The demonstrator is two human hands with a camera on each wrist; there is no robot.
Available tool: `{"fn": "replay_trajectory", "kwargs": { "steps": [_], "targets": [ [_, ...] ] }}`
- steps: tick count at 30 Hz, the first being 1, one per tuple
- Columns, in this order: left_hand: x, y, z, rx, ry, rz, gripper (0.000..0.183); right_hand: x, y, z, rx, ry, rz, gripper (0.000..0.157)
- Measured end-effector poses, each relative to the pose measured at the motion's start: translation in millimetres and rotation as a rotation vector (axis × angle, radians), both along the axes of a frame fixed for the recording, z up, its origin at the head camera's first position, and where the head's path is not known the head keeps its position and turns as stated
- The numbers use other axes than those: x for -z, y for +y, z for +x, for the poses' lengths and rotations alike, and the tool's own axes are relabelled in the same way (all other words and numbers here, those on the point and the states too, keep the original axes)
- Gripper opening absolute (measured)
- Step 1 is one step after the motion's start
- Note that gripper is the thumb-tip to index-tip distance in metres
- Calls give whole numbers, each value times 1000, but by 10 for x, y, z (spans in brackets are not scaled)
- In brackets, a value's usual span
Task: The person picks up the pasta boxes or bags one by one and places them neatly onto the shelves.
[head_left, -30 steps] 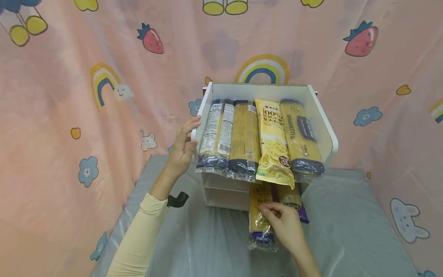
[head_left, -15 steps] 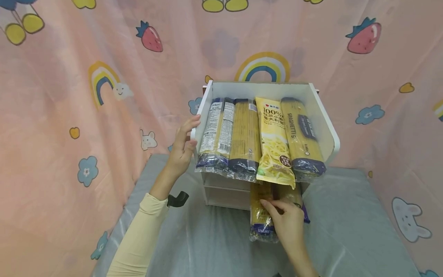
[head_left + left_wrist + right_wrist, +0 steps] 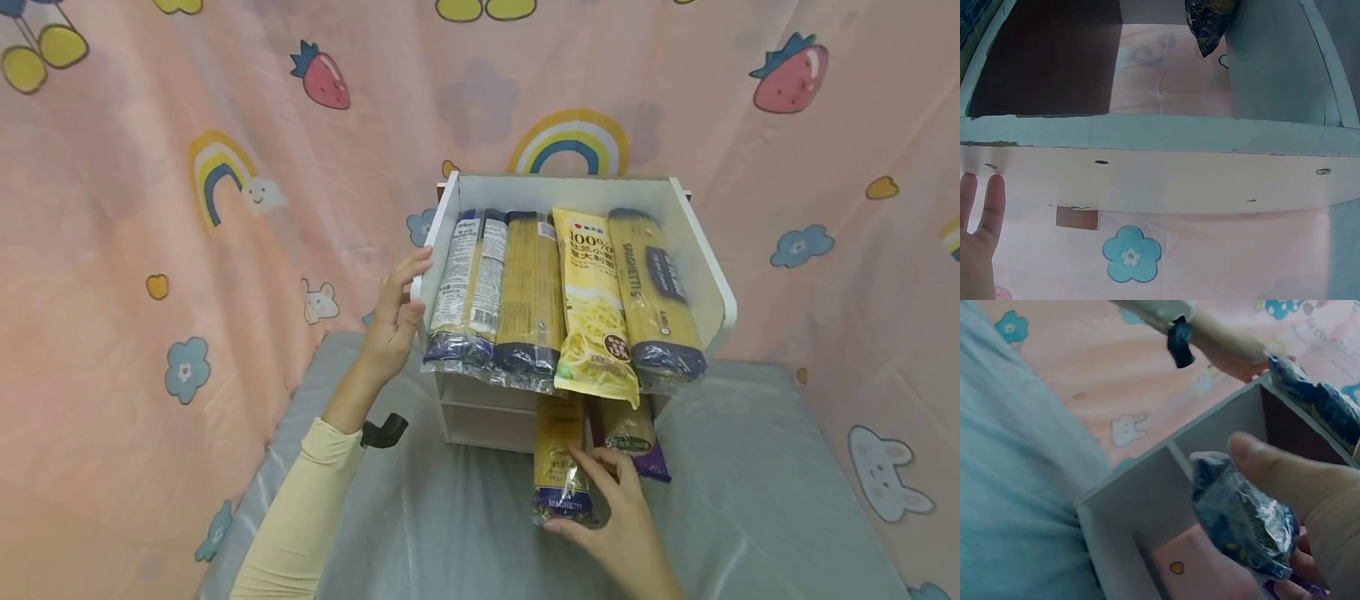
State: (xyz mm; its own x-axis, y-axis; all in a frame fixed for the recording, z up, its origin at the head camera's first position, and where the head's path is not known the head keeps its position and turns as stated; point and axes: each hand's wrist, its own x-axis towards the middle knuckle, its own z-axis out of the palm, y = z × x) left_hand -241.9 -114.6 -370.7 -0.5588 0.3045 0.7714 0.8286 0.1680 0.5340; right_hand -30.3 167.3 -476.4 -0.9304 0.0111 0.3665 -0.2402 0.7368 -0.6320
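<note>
Fingers of the right hand (image 3: 615,517) curl around the near, crimped end of a spaghetti packet (image 3: 558,462), thumb on one side and fingertips on top; the right wrist view shows the thumb pressed against the dark foil end of the pack (image 3: 1241,528). The packet lies lengthwise, its far end tucked into the lower level of a white shelf unit (image 3: 697,250), its near end sticking out over the grey tabletop (image 3: 450,533). A second pack with a purple end (image 3: 633,437) lies just beside it on the right.

Compared with a second ago, the hand has shifted from resting on top of the packet's middle to gripping its near end, and the packet now sits slightly further left and straighter. That suggests it is being steered in the lower slot rather than left alone.

Straight fingers of the left hand (image 3: 397,321) rest flat against the shelf's left side panel (image 3: 1147,181), steadying it, as they did before.

On the upper level five pasta packs (image 3: 585,300) lie side by side, unchanged. A pink cartoon-print curtain (image 3: 150,208) hangs behind.
</note>
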Motion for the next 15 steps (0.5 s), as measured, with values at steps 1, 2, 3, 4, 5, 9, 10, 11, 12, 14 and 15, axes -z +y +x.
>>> {"fn": "replay_trajectory", "kwargs": {
  "steps": [1,2,3,4,5,9,10,11,12,14,15],
  "targets": [
    [-4,-1,1,-2,0,0,66,31,-3,9,-4,38,21,92],
    [-5,-2,1,-4,-1,1,65,58,-7,14,-3,68,38,93],
    [-6,-2,0,-2,-3,1,65,83,-13,16,2,96,51,93],
    [-5,-3,-2,-1,-4,1,65,105,-19,14,6,124,62,92],
    [-6,-5,-1,-1,-5,-1,65,125,-25,11,9,149,66,92],
    [6,-10,-7,-3,-1,-8,65,172,-45,-6,29,208,56,89],
    [9,-11,-7,-6,0,-11,65,177,-50,-7,37,217,60,89],
    [12,-11,-8,-8,0,-13,64,182,-56,-6,46,225,69,88],
    [14,-10,-8,-8,-2,-13,64,186,-61,-6,53,234,76,88],
    [13,-9,-6,-8,0,-12,65,193,-76,-10,71,256,94,85],
    [12,-9,-7,-10,0,-13,65,197,-83,-13,80,269,104,83]
  ]
}}
